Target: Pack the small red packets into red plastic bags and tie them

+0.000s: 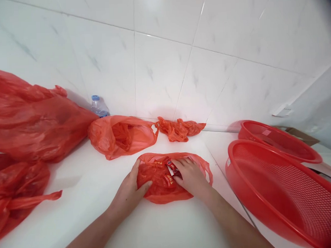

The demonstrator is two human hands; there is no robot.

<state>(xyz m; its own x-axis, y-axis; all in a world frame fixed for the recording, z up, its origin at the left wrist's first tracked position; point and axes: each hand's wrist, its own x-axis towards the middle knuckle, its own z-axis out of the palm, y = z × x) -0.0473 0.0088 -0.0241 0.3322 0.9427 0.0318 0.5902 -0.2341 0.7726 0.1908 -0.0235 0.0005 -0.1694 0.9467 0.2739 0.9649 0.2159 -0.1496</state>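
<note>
1 left hand (129,188) spreads thumb from fingers at the left rim of 1 open red bag (168,198), mid-table; 1 right hand (193,175) covers red packets (170,180) inside, pinching or not unclear. 2 smaller bags (179,129) lie far, 2 bulky bags (32,121) left, 2 red baskets (306,195) right; white tabletop (86,181) leaves room leftward.

In the centre of the frame, the right hand (193,175) covers part of the small red packets (170,181), whose print is too small to read. Most fingers of the left hand (127,194) are hidden. At left, the big red bag (40,121) runs past the frame's edge, its contents unclear; the knotted bag (18,199) at lower left and front basket (306,184) at right are cut off too. The bottle's (98,106) base is hidden.
</note>
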